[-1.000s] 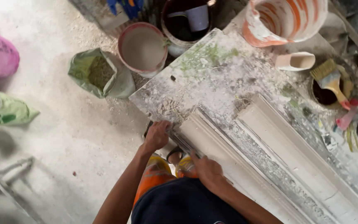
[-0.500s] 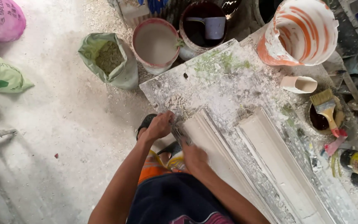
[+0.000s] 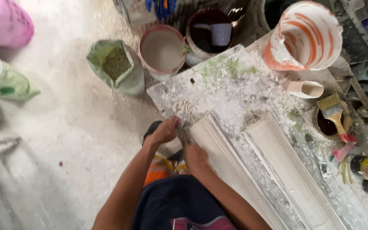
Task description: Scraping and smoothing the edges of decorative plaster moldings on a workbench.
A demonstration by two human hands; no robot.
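While you are leaning over the plaster-crusted board (image 3: 235, 91), your left hand (image 3: 165, 131) is curling its fingers shut at the near end of the white moulding strip (image 3: 222, 155), pinching at its corner, though what sits between the fingertips I cannot tell. Your right hand (image 3: 194, 155) is pressing flat and open on that strip, seemingly steadying it. A second moulding strip (image 3: 286, 164) is lying just beside it, parallel. The brush (image 3: 334, 111) is resting in a dark pot (image 3: 326, 127) on your right, apparently within reach.
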